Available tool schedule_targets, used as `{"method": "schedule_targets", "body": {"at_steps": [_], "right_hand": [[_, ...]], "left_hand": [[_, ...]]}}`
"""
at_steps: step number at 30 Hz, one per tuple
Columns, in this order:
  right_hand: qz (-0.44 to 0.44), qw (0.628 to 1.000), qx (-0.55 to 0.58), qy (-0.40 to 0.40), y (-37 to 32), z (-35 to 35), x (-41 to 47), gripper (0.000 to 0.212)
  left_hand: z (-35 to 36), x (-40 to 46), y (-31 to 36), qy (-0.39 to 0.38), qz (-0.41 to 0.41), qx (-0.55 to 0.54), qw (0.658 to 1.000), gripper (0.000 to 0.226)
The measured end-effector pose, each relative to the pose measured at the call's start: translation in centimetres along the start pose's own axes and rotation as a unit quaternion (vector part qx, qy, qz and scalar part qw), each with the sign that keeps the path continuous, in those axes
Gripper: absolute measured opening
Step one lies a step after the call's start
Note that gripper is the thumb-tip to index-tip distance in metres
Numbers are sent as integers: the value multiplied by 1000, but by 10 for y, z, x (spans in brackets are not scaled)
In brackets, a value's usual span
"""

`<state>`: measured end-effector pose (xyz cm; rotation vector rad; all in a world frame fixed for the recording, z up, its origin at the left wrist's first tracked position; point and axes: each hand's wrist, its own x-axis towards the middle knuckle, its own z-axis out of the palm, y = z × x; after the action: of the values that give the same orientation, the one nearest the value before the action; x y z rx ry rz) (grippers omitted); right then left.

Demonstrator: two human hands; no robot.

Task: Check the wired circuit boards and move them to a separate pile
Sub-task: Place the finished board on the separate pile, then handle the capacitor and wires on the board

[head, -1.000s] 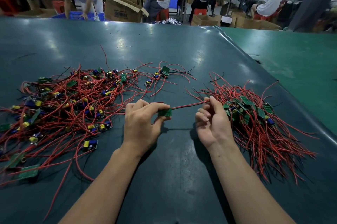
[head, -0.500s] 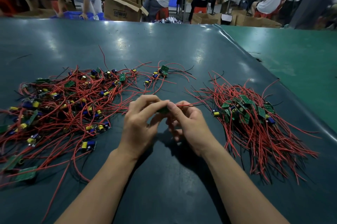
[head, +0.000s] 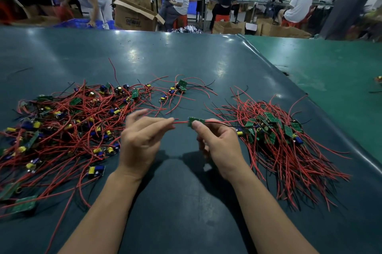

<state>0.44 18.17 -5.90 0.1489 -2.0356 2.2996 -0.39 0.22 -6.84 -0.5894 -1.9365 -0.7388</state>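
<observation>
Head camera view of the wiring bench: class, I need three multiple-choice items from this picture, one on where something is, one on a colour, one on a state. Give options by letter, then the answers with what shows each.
1. Where does the tidier pile of wired boards lie?
A. by the right hand
B. by the left hand
C. in a cardboard box

2. What colour is the wire stretched between the hands?
A. yellow
B. red
C. white

3. How is the small green circuit board held?
A. lying flat on the mat
B. pinched by the right hand
C. gripped by the left hand

Answers: 1 A, the bundle with wires combed one way sits at the right; 2 B, the strand is red; 3 B, the right thumb covers the board while the left fingers pinch only the wire.
</observation>
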Motion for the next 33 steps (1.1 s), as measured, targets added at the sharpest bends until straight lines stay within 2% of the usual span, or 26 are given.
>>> {"method": "schedule_targets", "body": {"at_steps": [2, 4, 7, 11, 14, 16, 19, 21, 23, 26, 31, 33], "right_hand": [[-2, 1000, -13, 3, -1, -1, -1, 18], [-8, 1000, -22, 13, -2, -2, -1, 20], [-33, 991, 26, 125, -8, -8, 2, 22], [-78, 925, 170, 331, -16, -25, 11, 27], [-34, 878, 253, 405, -15, -30, 14, 25], [-3, 876, 272, 399, -13, -31, 13, 16], [21, 892, 258, 371, -12, -27, 14, 16], [32, 916, 222, 334, -11, -23, 13, 19], [31, 946, 168, 276, -8, -17, 10, 19], [12, 974, 90, 208, -4, -9, 6, 18], [19, 983, 47, 177, -1, -8, 5, 18], [17, 985, 42, 169, -1, -7, 4, 18]], "left_hand": [[-7, 2, -8, 16, 16, 67, 997, 7], [-10, 4, -12, 37, 12, 120, 992, 8], [-13, 2, -18, 81, -54, 170, 981, 9], [-21, -1, -30, 131, -176, 201, 955, 13], [-20, 0, -25, 106, -204, 226, 947, 14], [-18, 0, -21, 68, -259, 264, 927, 15], [-21, -3, -22, 10, -383, 326, 864, 30], [-25, -3, -25, -25, -446, 338, 829, 39], [-26, -3, -27, -44, -473, 344, 810, 40], [-26, -1, -27, -30, -468, 349, 812, 31], [-28, -2, -27, 71, -418, 308, 852, 20], [-28, 0, -25, 127, -351, 300, 878, 20]]}}
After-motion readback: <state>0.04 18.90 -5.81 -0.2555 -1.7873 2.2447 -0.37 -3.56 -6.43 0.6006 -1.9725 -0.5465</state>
